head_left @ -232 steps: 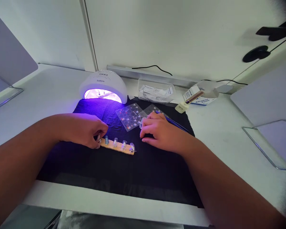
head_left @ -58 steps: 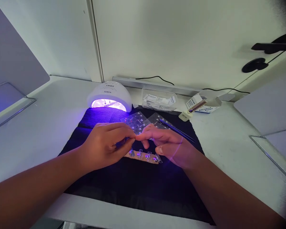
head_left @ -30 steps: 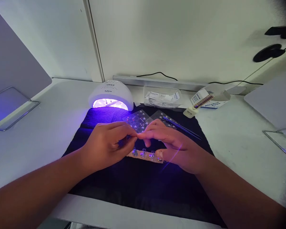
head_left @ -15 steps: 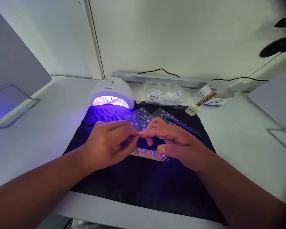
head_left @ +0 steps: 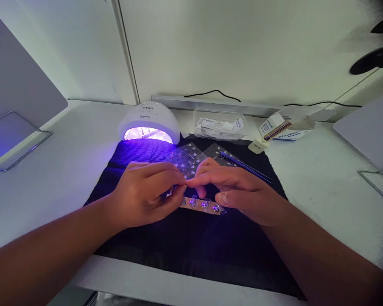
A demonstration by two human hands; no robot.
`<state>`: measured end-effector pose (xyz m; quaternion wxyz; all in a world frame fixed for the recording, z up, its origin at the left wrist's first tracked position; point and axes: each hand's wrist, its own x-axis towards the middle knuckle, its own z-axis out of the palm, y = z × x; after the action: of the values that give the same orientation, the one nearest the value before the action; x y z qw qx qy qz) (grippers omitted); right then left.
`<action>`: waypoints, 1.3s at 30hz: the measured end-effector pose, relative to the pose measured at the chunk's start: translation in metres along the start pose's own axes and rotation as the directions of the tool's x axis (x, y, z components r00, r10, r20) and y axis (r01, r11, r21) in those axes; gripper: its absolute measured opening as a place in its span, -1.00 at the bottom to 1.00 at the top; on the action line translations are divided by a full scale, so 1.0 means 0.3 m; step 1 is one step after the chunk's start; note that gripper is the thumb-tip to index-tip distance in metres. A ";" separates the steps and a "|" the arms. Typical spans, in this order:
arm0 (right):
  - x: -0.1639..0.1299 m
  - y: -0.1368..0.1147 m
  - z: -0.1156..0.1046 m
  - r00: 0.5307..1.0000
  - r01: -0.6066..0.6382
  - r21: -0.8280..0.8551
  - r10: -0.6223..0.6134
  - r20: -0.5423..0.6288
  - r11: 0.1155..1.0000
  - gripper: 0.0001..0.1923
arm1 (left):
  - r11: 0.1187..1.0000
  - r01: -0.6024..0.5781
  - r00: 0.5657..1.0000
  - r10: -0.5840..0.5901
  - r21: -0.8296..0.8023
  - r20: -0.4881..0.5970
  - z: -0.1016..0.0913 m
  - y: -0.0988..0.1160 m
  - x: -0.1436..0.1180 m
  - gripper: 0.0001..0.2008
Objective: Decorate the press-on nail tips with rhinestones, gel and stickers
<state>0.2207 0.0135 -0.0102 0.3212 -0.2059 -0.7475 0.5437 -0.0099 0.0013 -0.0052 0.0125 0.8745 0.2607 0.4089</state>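
Over the black cloth (head_left: 185,242), my left hand (head_left: 147,193) is closed in a pinch; whatever lies between thumb and forefinger is too small or hidden to make out. The outstretched index fingertip of my right hand (head_left: 239,187) meets the left fingertips, its thumb held apart. Below the hands lies a light brown strip (head_left: 198,208) with several shiny round mounts and clear nail tips (head_left: 207,203) on it; my left fingers cover its left end. Behind the hands are a clear nail sticker sheet (head_left: 187,157) and dark tweezers (head_left: 245,165).
A lit white nail lamp (head_left: 150,121) stands at the back left. Behind the cloth sits a clear plastic box (head_left: 220,127) of alcohol pad packets. An open alcohol pad carton (head_left: 293,129) and a small white bottle (head_left: 258,146) stand at the back right. Wire stands flank the table.
Both hands stay nearly in place, fingertips still touching. The right thumb has shifted slightly right, and a little more of the strip's right end shows.
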 end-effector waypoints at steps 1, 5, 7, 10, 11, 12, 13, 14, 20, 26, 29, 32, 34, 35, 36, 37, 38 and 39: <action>0.000 0.000 -0.001 1.000 -0.005 0.007 0.005 0.003 1.000 -0.60 | 1.000 -0.001 1.000 0.001 0.001 0.006 -0.001 0.001 0.001 -0.96; -0.001 0.004 -0.002 1.000 0.009 0.017 -0.009 0.010 1.000 -0.59 | 1.000 0.011 1.000 -0.011 0.004 0.019 -0.005 0.005 0.003 -0.97; -0.002 0.009 -0.003 1.000 0.016 0.032 -0.016 0.019 0.999 -0.60 | 1.000 0.009 1.000 -0.010 0.014 0.010 -0.005 0.006 0.002 -0.97; -0.005 0.022 -0.008 0.999 0.014 0.078 -0.017 0.036 0.997 -0.60 | 0.998 -0.025 0.999 0.027 0.064 -0.025 -0.003 0.004 0.001 -0.98; -0.006 0.027 -0.010 0.999 0.016 0.094 -0.020 0.038 0.995 -0.60 | 0.996 -0.041 0.998 0.044 0.084 -0.034 -0.003 0.004 0.000 -0.98; -0.007 0.032 -0.012 0.999 0.018 0.109 -0.023 0.040 0.994 -0.60 | 0.994 -0.054 0.997 0.059 0.098 -0.041 -0.003 0.003 0.000 -0.99; -0.008 0.035 -0.013 0.999 0.023 0.120 -0.028 0.041 0.993 -0.60 | 0.992 -0.062 0.997 0.068 0.107 -0.045 -0.003 0.003 0.000 -0.99; -0.008 0.037 -0.014 0.998 0.030 0.125 -0.035 0.042 0.992 -0.60 | 0.992 -0.064 0.997 0.069 0.110 -0.047 -0.003 0.003 0.000 -0.99; -0.003 0.013 -0.009 0.994 0.106 0.036 -0.107 0.021 0.994 -0.62 | 0.999 -0.012 0.999 0.015 0.048 -0.050 -0.007 0.012 -0.001 -0.97; 0.005 -0.003 -0.001 0.976 0.219 -0.052 -0.217 0.030 0.974 -0.60 | 1.000 0.005 0.998 -0.003 0.030 -0.060 -0.023 0.022 0.001 -0.94; 0.004 -0.003 0.000 0.972 0.235 -0.105 -0.233 0.034 0.966 -0.58 | 1.000 0.019 0.998 -0.018 0.018 -0.065 -0.023 0.024 0.002 -0.94; 0.001 -0.004 -0.001 0.968 0.252 -0.147 -0.249 0.041 0.956 -0.57 | 0.999 0.037 0.997 -0.036 0.002 -0.075 -0.018 0.024 0.005 -0.95; 0.000 -0.006 -0.002 0.964 0.266 -0.190 -0.262 0.047 0.945 -0.55 | 0.999 0.042 0.996 -0.043 -0.010 -0.079 -0.016 0.024 0.006 -0.95; 0.000 -0.006 -0.002 0.961 0.275 -0.215 -0.270 0.052 0.937 -0.54 | 0.999 0.039 0.996 -0.040 -0.019 -0.078 -0.015 0.024 0.006 -0.95; 0.000 -0.007 -0.003 0.958 0.285 -0.238 -0.279 0.059 0.929 -0.54 | 0.999 0.037 0.997 -0.039 -0.027 -0.073 -0.015 0.025 0.006 -0.95; 0.000 -0.007 -0.003 0.955 0.295 -0.253 -0.288 0.066 0.921 -0.53 | 0.999 0.033 0.997 -0.035 -0.030 -0.072 -0.016 0.025 0.005 -0.95; 0.000 -0.007 -0.002 0.952 0.307 -0.259 -0.299 0.070 0.916 -0.52 | 0.999 0.029 0.997 -0.031 -0.030 -0.069 -0.017 0.026 0.005 -0.95; 0.001 -0.007 -0.002 0.948 0.317 -0.257 -0.309 0.072 0.913 -0.51 | 0.999 0.029 0.997 -0.031 -0.026 -0.067 -0.018 0.026 0.005 -0.95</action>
<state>0.2209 0.0133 -0.0079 0.3626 -0.1165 -0.8414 0.3833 -0.0095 -0.0058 0.0014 0.0206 0.8559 0.2690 0.4412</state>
